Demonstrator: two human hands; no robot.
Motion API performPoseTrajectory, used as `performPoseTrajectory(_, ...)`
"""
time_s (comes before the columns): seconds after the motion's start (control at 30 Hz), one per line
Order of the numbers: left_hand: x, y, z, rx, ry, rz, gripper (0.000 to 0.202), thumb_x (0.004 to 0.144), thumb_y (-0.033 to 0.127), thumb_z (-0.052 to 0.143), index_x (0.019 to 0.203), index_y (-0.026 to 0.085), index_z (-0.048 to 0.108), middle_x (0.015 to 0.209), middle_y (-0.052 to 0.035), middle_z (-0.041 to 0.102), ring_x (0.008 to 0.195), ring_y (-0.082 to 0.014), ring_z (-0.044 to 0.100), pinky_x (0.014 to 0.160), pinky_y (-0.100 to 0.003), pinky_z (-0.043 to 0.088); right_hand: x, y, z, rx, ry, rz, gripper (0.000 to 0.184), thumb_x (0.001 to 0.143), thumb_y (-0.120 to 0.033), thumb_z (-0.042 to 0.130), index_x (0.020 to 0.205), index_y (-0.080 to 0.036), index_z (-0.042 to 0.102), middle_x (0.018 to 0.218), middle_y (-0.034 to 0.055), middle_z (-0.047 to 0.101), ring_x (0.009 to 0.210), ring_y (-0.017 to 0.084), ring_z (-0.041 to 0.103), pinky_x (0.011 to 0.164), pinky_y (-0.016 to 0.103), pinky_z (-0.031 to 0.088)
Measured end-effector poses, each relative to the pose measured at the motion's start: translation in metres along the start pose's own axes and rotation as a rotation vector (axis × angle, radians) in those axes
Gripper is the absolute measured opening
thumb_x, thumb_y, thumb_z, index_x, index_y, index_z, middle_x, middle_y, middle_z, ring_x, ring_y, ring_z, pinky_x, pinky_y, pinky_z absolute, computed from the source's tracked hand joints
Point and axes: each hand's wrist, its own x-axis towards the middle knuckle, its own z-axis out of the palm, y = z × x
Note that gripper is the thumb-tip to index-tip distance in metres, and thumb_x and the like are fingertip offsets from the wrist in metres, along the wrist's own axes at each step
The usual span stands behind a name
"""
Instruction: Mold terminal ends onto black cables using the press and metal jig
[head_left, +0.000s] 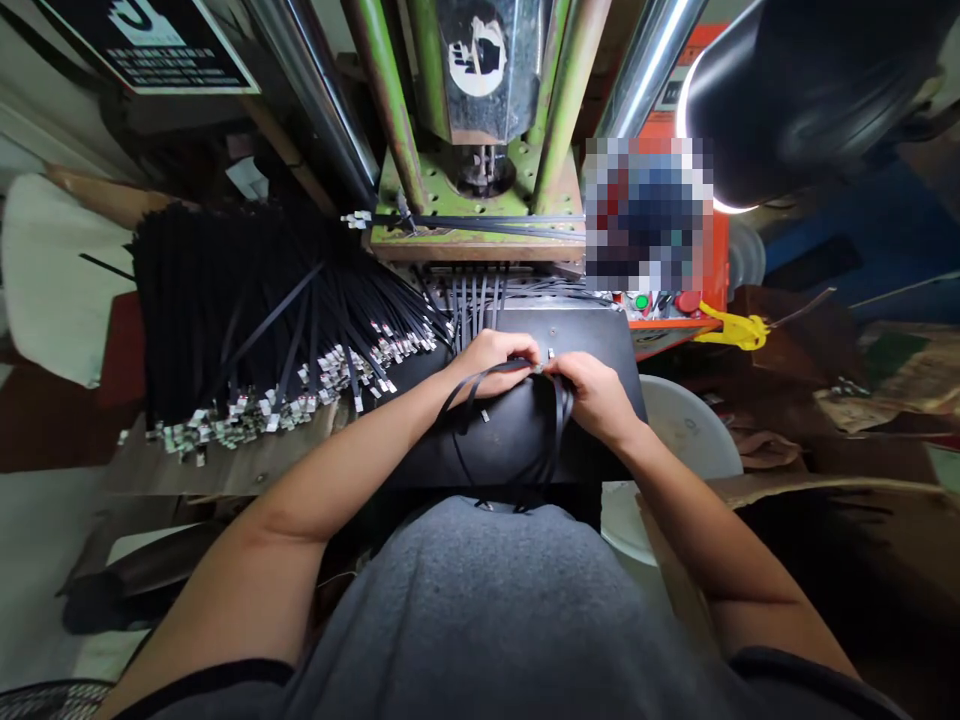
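My left hand (493, 362) is closed on black flat cables (559, 415) with small silvery metal ends, above the dark work plate (510, 440). Close beside it, my right hand (596, 390) pinches the cables too, its fingertips almost meeting the left ones. A small metal end (538, 369) shows between the two hands. From the fingers the cables loop down toward my body. One loose metal end (551, 353) sits just beyond my fingertips, and another lies below my left hand.
A large pile of black cables (225, 310) with metal ends lies to the left. Ahead stands a green press (472, 235), with several cables lined up beneath it. At right are a green button (642, 301), a yellow tie (739, 328), a lamp (795, 90) and a white bucket (690, 425).
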Motion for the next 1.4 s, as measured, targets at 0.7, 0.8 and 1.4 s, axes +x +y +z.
performPoseTrajectory(0.7, -0.020, 0.006, -0.004, 0.052, 0.014, 0.031, 0.011, 0.081, 0.013, 0.058, 0.078, 0.015, 0.068, 0.077, -0.0011, 0.070, 0.072, -0.0115, 0.064, 0.070, -0.020, 0.048, -0.036, -0.034, -0.018, -0.021, 0.364, 0.083, 0.016, 0.092, -0.021, 0.056, 0.097, -0.026, 0.070, 0.095, 0.0039, 0.075, 0.085, 0.020, 0.071, 0.079, 0.035, 0.058)
performPoseTrajectory(0.8, -0.019, 0.007, -0.004, 0.063, -0.034, -0.016, 0.009, 0.080, 0.017, 0.056, 0.078, 0.016, 0.065, 0.075, -0.0001, 0.070, 0.069, -0.0115, 0.064, 0.066, -0.020, 0.045, -0.037, -0.041, -0.020, -0.084, 0.275, 0.001, 0.020, 0.094, -0.019, 0.052, 0.102, -0.024, 0.069, 0.097, 0.0057, 0.075, 0.089, 0.021, 0.071, 0.081, 0.035, 0.058)
performPoseTrajectory(1.4, -0.004, 0.023, -0.009, 0.452, -0.246, 0.004, 0.012, 0.070, 0.014, 0.055, 0.078, 0.020, 0.062, 0.070, 0.0008, 0.066, 0.067, -0.0162, 0.062, 0.067, -0.026, 0.042, -0.046, -0.015, -0.013, -0.036, 0.327, 0.057, 0.019, 0.093, -0.017, 0.054, 0.099, -0.024, 0.071, 0.097, 0.0047, 0.075, 0.092, 0.020, 0.070, 0.086, 0.038, 0.058)
